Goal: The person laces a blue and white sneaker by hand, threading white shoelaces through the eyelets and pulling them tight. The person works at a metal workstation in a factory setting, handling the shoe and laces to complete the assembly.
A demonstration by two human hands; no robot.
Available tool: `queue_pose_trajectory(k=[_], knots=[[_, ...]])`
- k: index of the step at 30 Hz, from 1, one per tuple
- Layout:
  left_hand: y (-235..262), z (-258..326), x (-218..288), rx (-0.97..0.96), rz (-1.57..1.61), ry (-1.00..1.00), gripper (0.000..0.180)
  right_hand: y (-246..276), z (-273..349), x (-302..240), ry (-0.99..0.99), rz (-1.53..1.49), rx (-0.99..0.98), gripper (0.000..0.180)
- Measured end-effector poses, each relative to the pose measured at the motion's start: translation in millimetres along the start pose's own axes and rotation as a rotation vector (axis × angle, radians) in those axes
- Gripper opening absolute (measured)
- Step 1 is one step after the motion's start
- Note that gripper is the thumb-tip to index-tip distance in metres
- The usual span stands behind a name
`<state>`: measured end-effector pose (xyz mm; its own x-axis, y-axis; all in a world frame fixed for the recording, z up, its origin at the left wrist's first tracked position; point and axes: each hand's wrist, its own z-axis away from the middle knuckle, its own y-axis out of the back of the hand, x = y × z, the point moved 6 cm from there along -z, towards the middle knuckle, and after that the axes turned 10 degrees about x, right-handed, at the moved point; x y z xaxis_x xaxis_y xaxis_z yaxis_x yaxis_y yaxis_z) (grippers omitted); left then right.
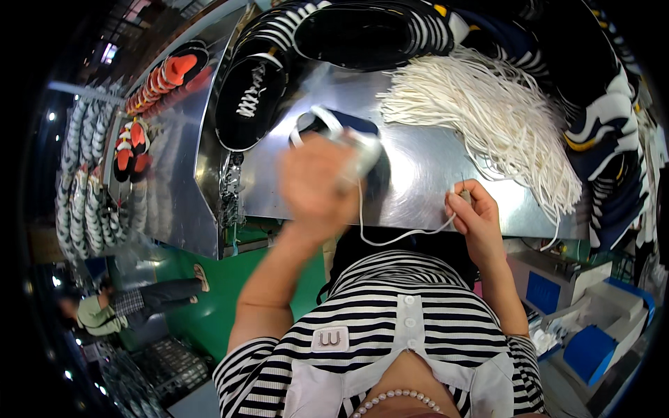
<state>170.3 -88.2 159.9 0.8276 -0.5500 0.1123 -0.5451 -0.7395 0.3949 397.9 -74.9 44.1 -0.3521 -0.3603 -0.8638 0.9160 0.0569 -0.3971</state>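
A navy and white shoe upper (pixel 336 120) is over the metal table, partly blurred. My left hand (pixel 317 177) is closed at its near side and seems to grip it; motion smears the fingers. From the upper, a white shoelace (pixel 390 240) hangs in a loop and runs right to my right hand (pixel 477 212). Thumb and forefinger of that hand are pinched together by the lace. A small brownish piece with a thin point shows between these fingers, too small to name. Right of the upper lies a large bundle of white shoelaces (pixel 481 111).
Black, white and navy shoe uppers (pixel 355 35) line the far side of the metal table (pixel 418 164). A laced black piece (pixel 251 101) stands at left. Red-orange uppers (pixel 167 76) sit beyond. Grey and blue machine parts (pixel 571 313) are at lower right. A person (pixel 132 306) is at far left.
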Motion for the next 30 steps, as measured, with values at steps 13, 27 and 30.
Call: queue_pose_trajectory(k=[13,27,30], knots=[[-55,40,-38,-0.699,-0.096,0.288,0.024,-23,-34,20,-0.146,-0.170,-0.017,0.016],[-110,103,-25,-0.689,1.169,1.933,0.058,-35,-59,17,0.108,0.097,0.143,0.013],[-101,96,-19,-0.609,1.036,1.842,0.048,-38,-51,19,0.065,0.073,0.112,0.011]])
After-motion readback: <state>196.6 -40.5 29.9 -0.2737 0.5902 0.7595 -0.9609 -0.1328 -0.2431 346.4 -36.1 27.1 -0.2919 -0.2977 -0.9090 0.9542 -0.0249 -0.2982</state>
